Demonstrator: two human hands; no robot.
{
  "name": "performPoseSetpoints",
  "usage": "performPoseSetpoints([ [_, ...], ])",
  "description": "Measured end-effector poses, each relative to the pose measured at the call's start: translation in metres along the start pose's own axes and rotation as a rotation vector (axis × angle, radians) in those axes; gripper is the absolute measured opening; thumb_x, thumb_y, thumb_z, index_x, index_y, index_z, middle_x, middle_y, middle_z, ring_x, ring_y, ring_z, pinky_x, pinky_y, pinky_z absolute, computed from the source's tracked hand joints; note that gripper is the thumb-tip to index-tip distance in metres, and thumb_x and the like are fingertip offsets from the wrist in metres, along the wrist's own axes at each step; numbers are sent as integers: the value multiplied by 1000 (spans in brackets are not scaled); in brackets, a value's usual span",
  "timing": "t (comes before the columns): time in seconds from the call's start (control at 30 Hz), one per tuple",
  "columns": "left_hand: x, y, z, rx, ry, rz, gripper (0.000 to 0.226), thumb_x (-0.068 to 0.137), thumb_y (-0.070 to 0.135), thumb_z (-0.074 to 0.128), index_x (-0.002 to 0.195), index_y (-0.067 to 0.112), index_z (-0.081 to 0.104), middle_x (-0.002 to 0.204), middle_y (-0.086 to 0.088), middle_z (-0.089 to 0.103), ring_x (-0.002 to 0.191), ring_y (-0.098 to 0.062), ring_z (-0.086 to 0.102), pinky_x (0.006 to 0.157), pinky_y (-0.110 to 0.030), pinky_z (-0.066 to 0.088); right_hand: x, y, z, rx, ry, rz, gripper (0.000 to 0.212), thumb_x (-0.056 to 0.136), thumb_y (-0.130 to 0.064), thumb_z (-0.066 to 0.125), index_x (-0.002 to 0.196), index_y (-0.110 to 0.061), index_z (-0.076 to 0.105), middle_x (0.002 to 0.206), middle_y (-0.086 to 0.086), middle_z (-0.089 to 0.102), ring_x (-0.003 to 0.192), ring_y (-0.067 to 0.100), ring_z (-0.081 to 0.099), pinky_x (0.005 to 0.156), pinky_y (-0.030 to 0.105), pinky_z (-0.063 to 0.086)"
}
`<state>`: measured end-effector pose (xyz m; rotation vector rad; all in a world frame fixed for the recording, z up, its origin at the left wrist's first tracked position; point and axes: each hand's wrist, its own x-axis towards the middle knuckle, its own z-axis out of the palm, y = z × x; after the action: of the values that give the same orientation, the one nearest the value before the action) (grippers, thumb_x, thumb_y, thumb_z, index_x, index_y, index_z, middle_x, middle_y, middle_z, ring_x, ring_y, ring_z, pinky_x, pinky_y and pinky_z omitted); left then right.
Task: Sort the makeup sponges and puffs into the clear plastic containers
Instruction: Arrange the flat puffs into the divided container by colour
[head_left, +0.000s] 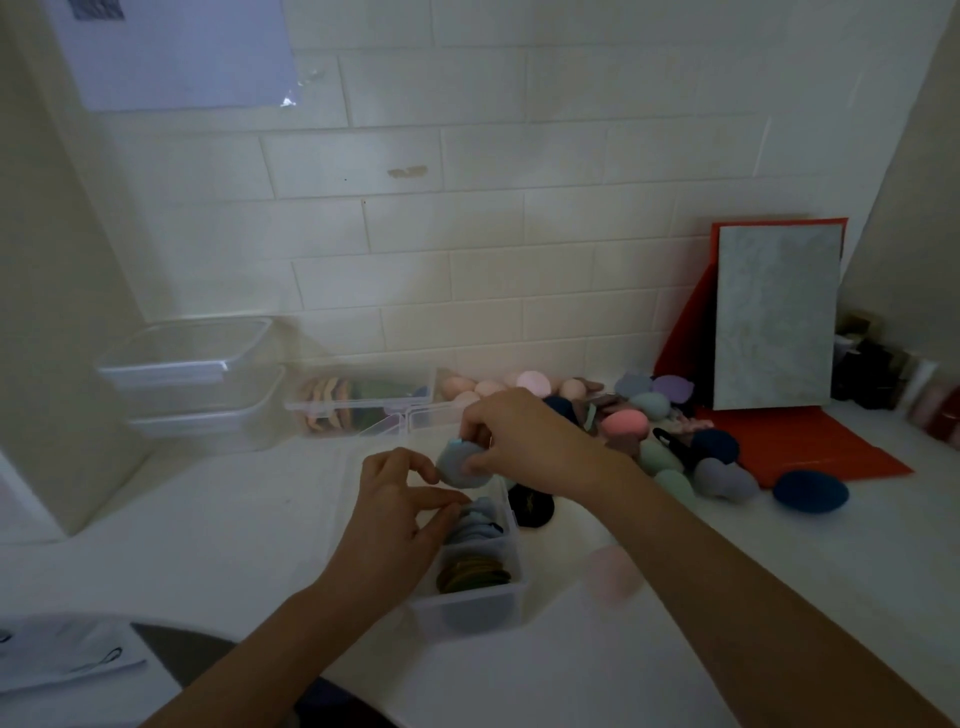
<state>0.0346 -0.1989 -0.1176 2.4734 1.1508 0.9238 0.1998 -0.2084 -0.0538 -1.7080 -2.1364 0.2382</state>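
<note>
Nearest to me, at the lower left edge, lay some white papers (62, 654) on the pale counter (208, 519). Just ahead stood the clear divided container (467, 608), its long side running away from me. Its near compartment held a row of olive and brown puffs (475, 574) on edge, and the compartment behind that held pale blue puffs (475, 525). My left hand (400, 499) sat over the container's left side, fingers loosely bent and a little spread. The fingertips rested against the pale blue stack, gripping nothing I could make out. My right hand (524, 441) reached in from the right, above the container's far end. Its fingers and thumb pinched a round grey-blue puff (457, 465), held on edge just over the pale blue ones and close to my left thumb. A black puff (530, 504) lay on the counter just beside the container's right wall. Beyond my right wrist sprawled the unsorted pile of sponges (649, 431) in pink, peach, green, purple, grey and navy. One dark blue sponge (810, 491) sat apart at its right end. Behind my hands, a second clear container (358, 400) held flat puffs standing in a row. Left of it, two empty clear tubs (192, 374) were stacked against the wall. On the far right a red folder (810, 441) lay open, with a grey mottled board (776, 317) propped upright on it. A sheet of paper (176, 52) was taped high on the white tiled wall (519, 156).
</note>
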Motion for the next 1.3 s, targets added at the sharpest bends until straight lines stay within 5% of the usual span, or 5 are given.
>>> performPoseSetpoints([
  [0.33,2,8,2,125,5,-26,24,87,31,60,108,25,69,81,14,36,88,-10,34,67,-6,26,-2,-6,2,-278,-142,-34,25,91,-32,56,99,-13,72,98,4,56,84,18,52,58,25,32],
  [0.5,1,10,2,138,6,-69,25,86,36,59,108,27,69,104,11,44,91,-1,42,75,-8,29,1,-8,13,-306,-205,3,26,94,-26,51,103,-5,65,90,4,49,81,17,45,58,24,31],
  [0.83,18,-11,3,88,-189,6,19,80,58,47,94,45,47,108,16,37,104,-6,37,91,-26,31,-3,21,-10,154,-233,-24,21,90,-27,60,105,-16,71,98,-2,71,85,9,63,74,19,49],
  [1.03,18,-12,8,22,-236,-23,33,66,71,18,76,56,46,110,24,42,107,2,35,94,-26,17,38,118,-40,-47,132,367,25,92,-15,51,104,-3,70,110,13,68,101,26,61,77,26,43],
  [1.3,22,-19,18,12,-308,-24,54,67,69,13,92,53,58,119,32,40,119,2,29,109,-40,19,58,195,-27,-313,-75,765,33,96,-8,41,124,2,54,133,18,52,122,34,50,99,38,41],
])
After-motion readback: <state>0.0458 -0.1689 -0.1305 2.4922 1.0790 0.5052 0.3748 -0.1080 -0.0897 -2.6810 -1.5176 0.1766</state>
